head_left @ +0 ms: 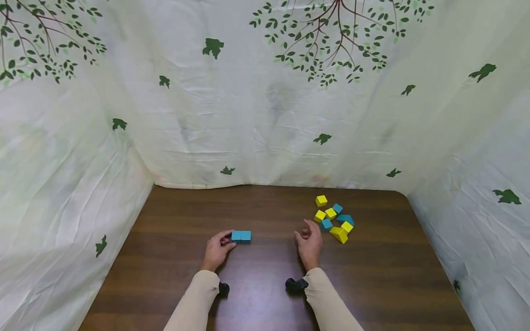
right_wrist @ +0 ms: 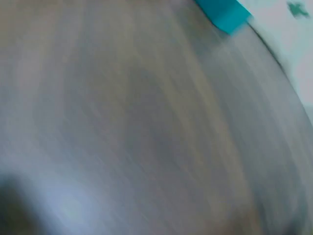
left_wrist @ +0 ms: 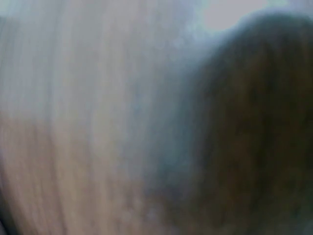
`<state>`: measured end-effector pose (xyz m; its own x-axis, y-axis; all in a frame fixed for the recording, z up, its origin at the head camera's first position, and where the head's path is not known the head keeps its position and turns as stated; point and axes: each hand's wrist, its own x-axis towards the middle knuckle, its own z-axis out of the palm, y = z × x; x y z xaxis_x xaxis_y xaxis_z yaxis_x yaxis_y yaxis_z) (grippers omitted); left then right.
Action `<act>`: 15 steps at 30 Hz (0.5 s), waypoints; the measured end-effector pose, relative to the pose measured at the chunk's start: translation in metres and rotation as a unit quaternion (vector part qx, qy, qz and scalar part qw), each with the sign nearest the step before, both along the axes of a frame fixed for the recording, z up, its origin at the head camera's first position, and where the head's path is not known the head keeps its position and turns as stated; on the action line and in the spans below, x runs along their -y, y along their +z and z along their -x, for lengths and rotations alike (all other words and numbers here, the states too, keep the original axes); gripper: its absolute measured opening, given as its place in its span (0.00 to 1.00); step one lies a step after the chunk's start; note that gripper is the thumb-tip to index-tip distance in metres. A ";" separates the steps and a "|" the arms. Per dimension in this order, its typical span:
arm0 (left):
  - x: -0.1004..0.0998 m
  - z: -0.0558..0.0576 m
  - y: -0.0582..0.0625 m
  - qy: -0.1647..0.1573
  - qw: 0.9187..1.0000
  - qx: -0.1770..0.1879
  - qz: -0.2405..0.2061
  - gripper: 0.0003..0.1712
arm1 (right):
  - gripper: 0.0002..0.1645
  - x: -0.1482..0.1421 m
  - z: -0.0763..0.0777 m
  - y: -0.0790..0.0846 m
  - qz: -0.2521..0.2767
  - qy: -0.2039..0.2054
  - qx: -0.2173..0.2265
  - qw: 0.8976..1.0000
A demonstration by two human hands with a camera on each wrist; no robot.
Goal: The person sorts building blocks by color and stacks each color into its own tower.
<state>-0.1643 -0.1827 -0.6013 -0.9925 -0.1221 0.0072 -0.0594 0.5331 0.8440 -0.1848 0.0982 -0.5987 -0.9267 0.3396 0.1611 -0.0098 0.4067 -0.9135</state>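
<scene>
Two blue cubes point(head_left: 241, 236) sit side by side, touching, on the brown table left of the middle in the head view. My left hand point(head_left: 215, 250) holds the left cube at its outer end, forefinger at the far side and thumb at the near side. To the right, my right hand point(head_left: 310, 243) is loosely bent with nothing in it, just left of a cluster of blocks. Nearest to it is a blue cube point(head_left: 326, 225). A blue block point(right_wrist: 225, 14) shows at the top of the right wrist view. The left wrist view is too blurred to read.
The cluster also has several yellow cubes point(head_left: 321, 201), a yellow wedge-like block point(head_left: 339, 235), another blue cube point(head_left: 337, 208) and a blue wedge-like block point(head_left: 345, 219). White cloth point(head_left: 248, 115) with leaf prints hangs behind and beside the table point(head_left: 265, 285).
</scene>
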 end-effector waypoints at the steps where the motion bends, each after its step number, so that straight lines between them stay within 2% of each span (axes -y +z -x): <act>1: 0.000 0.000 0.000 0.001 1.000 0.002 -0.002 0.21 | 0.30 -0.006 0.002 0.000 0.000 -0.020 -0.003 1.000; 4: 0.000 -0.001 0.000 0.000 1.000 0.003 0.000 0.21 | 0.32 -0.021 0.007 0.000 0.006 -0.063 -0.016 0.998; 8: 0.000 -0.001 -0.001 -0.002 1.000 0.005 0.002 0.21 | 0.33 -0.038 0.015 -0.001 0.010 -0.090 -0.027 0.996; 15: 0.000 0.001 -0.001 -0.002 1.000 0.009 -0.001 0.21 | 0.30 -0.050 0.020 -0.001 -0.011 -0.107 0.016 0.994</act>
